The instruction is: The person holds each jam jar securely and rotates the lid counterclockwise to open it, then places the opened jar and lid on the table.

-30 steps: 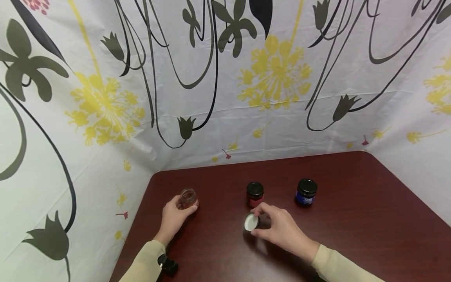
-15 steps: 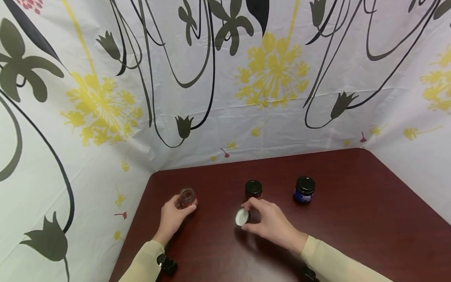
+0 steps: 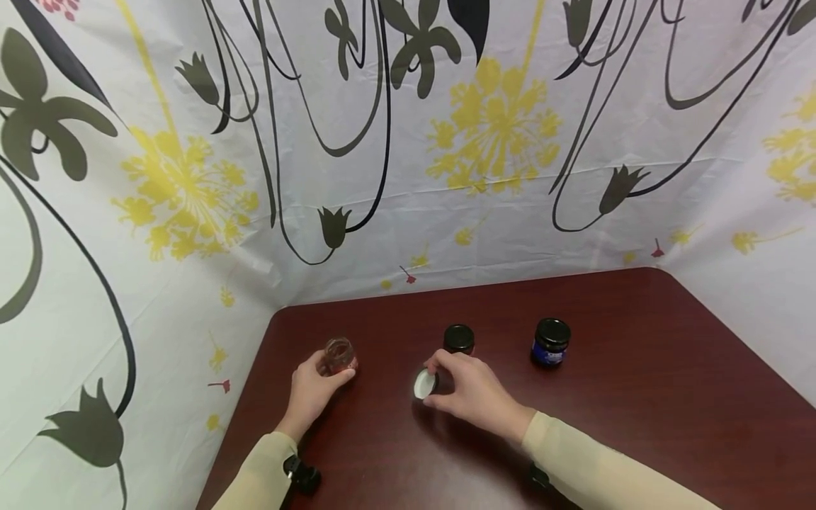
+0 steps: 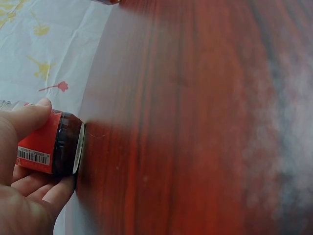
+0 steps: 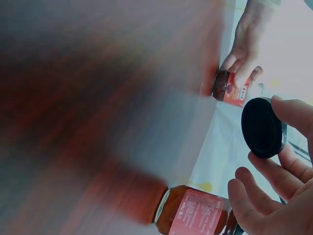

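Observation:
On the left of the table, my left hand [image 3: 311, 393] grips a small glass jar [image 3: 341, 354] with an uncovered mouth. In the left wrist view, the thumb and fingers wrap that jar's red barcode label [image 4: 41, 142], and dark contents show near its base. My right hand [image 3: 481, 398] pinches a jar lid [image 3: 425, 384] by its rim above the table; its white inside faces left. The lid's black top [image 5: 259, 128] shows in the right wrist view. Just behind this hand stands a red-labelled jar [image 3: 459, 337] with a dark lid, its lower part hidden in the head view.
A dark-lidded jar with a blue label [image 3: 551, 343] stands upright to the right. The table [image 3: 612, 425] is dark reddish wood. White cloth with a flower print [image 3: 408, 212] hangs along its back and sides.
My right hand has carried the lid leftward and slightly away from me, nearer the glass jar, and now covers more of the red-labelled jar. The left hand keeps its grip in place.

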`<state>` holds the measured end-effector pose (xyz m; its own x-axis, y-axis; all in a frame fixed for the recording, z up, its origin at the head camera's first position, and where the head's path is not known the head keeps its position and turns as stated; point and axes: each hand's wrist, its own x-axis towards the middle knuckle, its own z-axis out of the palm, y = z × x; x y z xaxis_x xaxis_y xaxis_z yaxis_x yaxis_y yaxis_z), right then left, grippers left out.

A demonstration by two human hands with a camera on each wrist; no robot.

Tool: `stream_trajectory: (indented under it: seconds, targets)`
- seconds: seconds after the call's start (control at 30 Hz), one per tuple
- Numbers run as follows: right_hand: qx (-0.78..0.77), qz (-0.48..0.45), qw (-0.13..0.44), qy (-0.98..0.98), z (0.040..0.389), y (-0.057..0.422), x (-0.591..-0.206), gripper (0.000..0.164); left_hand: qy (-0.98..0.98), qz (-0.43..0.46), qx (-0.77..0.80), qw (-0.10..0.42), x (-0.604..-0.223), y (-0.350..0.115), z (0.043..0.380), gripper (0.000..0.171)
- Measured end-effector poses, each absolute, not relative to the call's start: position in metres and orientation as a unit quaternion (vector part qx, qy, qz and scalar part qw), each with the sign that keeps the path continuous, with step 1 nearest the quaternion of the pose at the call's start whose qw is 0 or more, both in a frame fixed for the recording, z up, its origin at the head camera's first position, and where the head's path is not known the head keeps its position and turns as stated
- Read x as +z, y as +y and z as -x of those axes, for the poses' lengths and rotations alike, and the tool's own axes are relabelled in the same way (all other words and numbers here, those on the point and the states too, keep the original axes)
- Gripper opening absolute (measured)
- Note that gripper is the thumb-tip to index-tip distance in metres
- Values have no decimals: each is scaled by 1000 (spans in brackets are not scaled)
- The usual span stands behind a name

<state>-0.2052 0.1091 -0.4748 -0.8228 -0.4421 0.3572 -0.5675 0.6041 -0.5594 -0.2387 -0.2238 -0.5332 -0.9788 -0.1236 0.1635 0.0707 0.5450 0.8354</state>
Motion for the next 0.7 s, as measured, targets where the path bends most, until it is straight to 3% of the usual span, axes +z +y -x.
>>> stream_trajectory:
  seconds: [0.7]
  targets:
    - [307, -299, 80, -900, 232, 83, -472, 41, -871, -10, -482, 98, -535, -225, 239, 57]
